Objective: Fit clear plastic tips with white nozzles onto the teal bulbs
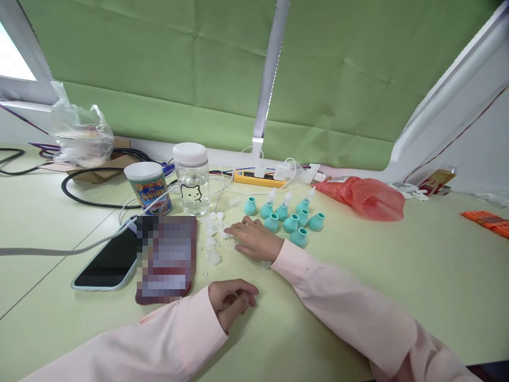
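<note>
My right hand (256, 240) reaches forward over the table with its fingers stretched out and apart. Its fingertips are at the edge of a loose group of translucent white plastic pieces (213, 255); whether they press on one I cannot tell. Beyond that hand stand several turquoise squeeze bulbs (299, 237), some with a clear pointed nozzle (288, 198) on top and others with a bare round opening. Nearer to me, my left hand (233, 301) rests on the table, its fingers loosely curled and nothing visible in them.
Left of the pieces lie a phone with a blurred screen (170, 260) and a dark-screened phone (109, 260). Behind them stand a printed cup (149, 188) and a lidded water bottle (194, 183). A yellow power strip (254, 179), cables and red bubble wrap (366, 197) lie farther back.
</note>
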A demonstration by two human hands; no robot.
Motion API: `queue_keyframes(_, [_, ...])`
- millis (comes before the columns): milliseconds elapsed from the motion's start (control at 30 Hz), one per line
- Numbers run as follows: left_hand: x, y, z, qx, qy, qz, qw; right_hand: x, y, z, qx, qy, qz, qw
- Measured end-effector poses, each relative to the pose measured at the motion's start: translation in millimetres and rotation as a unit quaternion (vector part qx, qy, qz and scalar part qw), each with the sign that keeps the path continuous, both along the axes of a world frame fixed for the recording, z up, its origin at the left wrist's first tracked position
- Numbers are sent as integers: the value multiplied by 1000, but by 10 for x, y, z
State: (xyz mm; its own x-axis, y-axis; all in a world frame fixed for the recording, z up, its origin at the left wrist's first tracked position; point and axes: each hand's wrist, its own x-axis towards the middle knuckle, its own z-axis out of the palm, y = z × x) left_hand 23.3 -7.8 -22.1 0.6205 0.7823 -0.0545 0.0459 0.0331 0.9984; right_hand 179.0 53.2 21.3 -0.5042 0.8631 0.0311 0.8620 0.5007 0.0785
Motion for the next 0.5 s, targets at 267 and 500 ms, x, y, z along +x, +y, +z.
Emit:
queue_keyframes(267, [-15,2,32,66,44,-10,997,77,-43,21,27,-4,-67,997])
queue_keyframes(500, [1,-13,4,72,28,16,997,132,24,-95,20,42,-87,995])
